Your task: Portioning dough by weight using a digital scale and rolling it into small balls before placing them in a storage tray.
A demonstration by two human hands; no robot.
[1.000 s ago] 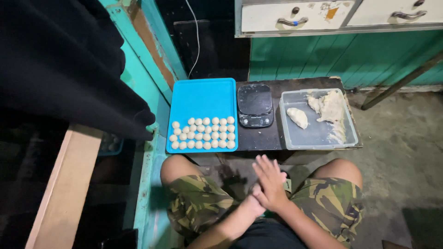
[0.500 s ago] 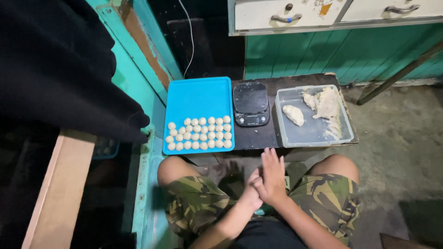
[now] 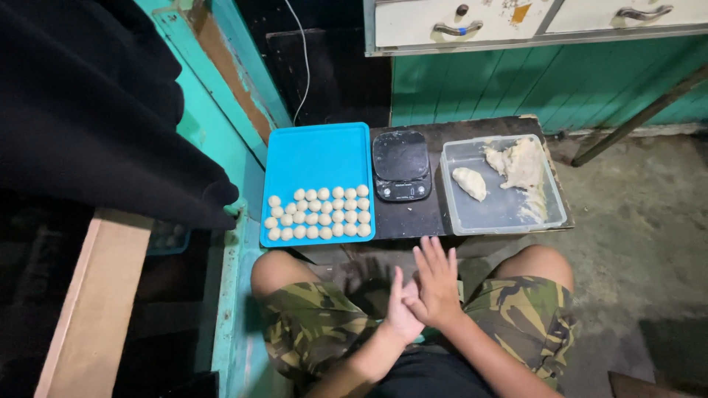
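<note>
My left hand (image 3: 399, 313) and my right hand (image 3: 436, 284) are pressed palm to palm above my lap, between my knees in camouflage shorts. The right hand's fingers are stretched out and spread. Whatever may lie between the palms is hidden. Just ahead stands a low dark table (image 3: 442, 133). On it are a blue tray (image 3: 317, 155) with several small dough balls (image 3: 318, 214) in rows at its near end, a black kitchen scale (image 3: 400, 166), and a clear plastic tub (image 3: 505, 214) holding a dough lump (image 3: 470, 183) and a larger dough mass (image 3: 520, 162).
A turquoise wooden frame (image 3: 228, 110) and a dark hanging cloth (image 3: 96, 110) fill the left side. A wooden plank (image 3: 92, 309) lies at lower left. A white cabinet with drawer handles (image 3: 457, 28) stands above green boards behind the table. Concrete floor (image 3: 641, 243) extends to the right.
My palms have stayed together and slid a little against each other, the right hand's fingers now pointing further forward. The view has shifted slightly; the things on the table have not moved.
</note>
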